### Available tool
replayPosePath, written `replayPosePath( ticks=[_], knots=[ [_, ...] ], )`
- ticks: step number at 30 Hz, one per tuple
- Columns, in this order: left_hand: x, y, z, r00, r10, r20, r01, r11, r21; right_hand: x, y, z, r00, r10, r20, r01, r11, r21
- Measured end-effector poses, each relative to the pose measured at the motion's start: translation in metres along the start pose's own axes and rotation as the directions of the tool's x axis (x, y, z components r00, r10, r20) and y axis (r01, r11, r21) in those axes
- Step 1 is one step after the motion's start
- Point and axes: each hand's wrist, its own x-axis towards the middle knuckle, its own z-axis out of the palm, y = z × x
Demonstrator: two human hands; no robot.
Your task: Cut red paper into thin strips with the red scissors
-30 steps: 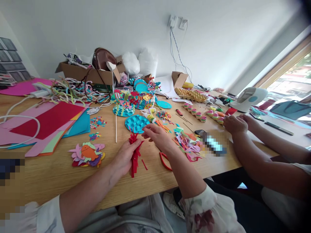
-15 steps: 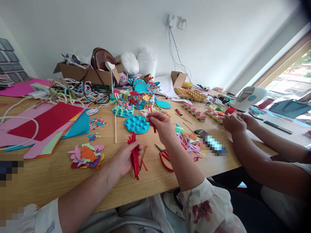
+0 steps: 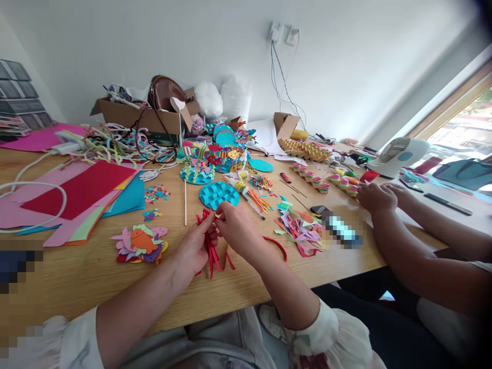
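A bundle of thin red paper strips (image 3: pixel 211 251) fans out of my left hand (image 3: pixel 195 245), which is closed around it. My right hand (image 3: pixel 236 229) meets the left at the top of the bundle, its thumb and fingers pinched on a red strip; the fingertips are partly hidden. Under my right forearm lies a pair of scissors, with only a red handle loop (image 3: pixel 277 247) showing. Just beyond my hands sits a blue bumpy egg-carton piece (image 3: pixel 218 195). A pile of paper fish (image 3: pixel 143 243) lies left of my left hand.
Coloured paper sheets (image 3: pixel 80 195) cover the left side. Behind stand finished fish decorations (image 3: pixel 207 156) and a cardboard box (image 3: pixel 126 115). Paper scraps (image 3: pixel 298 228) and a phone (image 3: pixel 341 230) lie to the right, near another person's hands (image 3: pixel 378 197). A brush (image 3: pixel 253 206) lies mid-table.
My right hand has come down and toward me from above the blue carton piece to the strips in my left hand. The glue bottles and brush behind it now show; the scissors are mostly covered.
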Motion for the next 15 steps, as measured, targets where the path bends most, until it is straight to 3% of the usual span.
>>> replayPosePath(
  ticks=[4,9,15],
  knots=[
    [0.0,0.004,0.0,0.998,0.028,-0.055,-0.028,1.0,0.0,-0.009,-0.003,-0.011,0.994,-0.094,0.054,0.101,0.983,-0.153],
    [-0.005,0.012,0.005,0.996,0.047,-0.074,-0.046,0.999,0.017,-0.011,0.024,-0.03,0.99,-0.094,0.102,0.121,0.945,-0.305],
    [-0.006,0.016,0.007,0.998,0.035,-0.051,-0.034,0.999,0.022,-0.007,0.05,-0.019,0.933,-0.148,0.328,0.269,0.892,-0.364]
  ],
)
